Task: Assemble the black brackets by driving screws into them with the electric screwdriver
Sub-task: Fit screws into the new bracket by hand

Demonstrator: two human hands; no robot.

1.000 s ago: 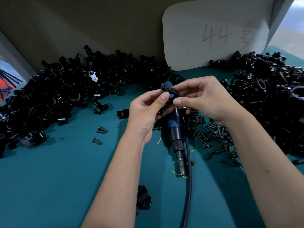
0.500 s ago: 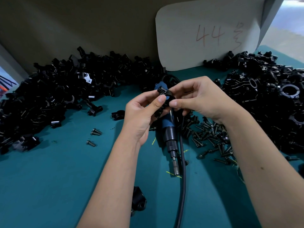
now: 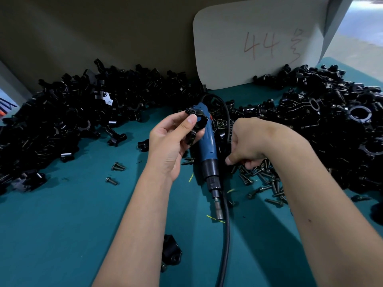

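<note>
A black bracket (image 3: pixel 195 123) was pinched between thumb and fingers of the left hand (image 3: pixel 173 146), raised off the desk (image 3: pixel 62 224), presumably to present its hole. The right hand (image 3: pixel 250 146) was lowered, fingers curled, onto the loose screws (image 3: pixel 263 179) beside it; a pinched screw could not be confirmed. The electric screwdriver (image 3: pixel 208 154) lay between both hands, within reach.

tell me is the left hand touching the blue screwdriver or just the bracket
Cannot tell. In the head view the left hand grips the black bracket right in front of the blue screwdriver, overlapping it, so no gap or contact shows.
</note>
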